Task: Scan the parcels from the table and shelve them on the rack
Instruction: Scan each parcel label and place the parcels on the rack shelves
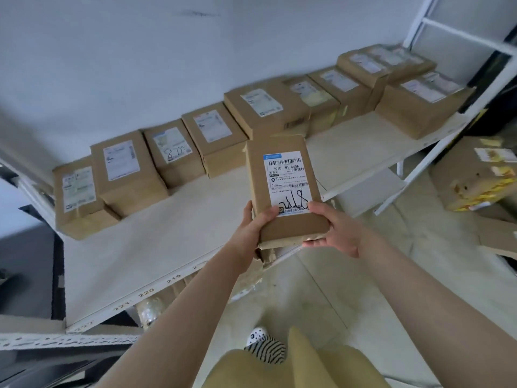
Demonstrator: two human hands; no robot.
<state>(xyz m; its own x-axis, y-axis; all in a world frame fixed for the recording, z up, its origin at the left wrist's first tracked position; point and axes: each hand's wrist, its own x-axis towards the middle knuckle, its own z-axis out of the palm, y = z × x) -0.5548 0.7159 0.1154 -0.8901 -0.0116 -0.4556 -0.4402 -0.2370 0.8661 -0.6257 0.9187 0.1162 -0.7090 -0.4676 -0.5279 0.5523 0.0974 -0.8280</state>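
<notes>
Two hands hold one parcel [284, 189] above the front edge of the rack shelf [156, 247]: our left hand [253, 228] grips its near left corner, thumb on the top face, and our right hand [333, 229] grips the near right corner with the thumb over the label [288, 183] and the fingers [314, 243] curled under the bottom edge. The parcel is a flat brown cardboard box, label up, tilted with its far end raised toward the row of shelved parcels [209, 141] along the wall. We judge it light and fairly stiff, since we carry it by one end alone without sag; its near edge looks frayed and dented, so we would not squeeze there. We would rather support it from beneath and slide it flat onto the bare board in front of that row
</notes>
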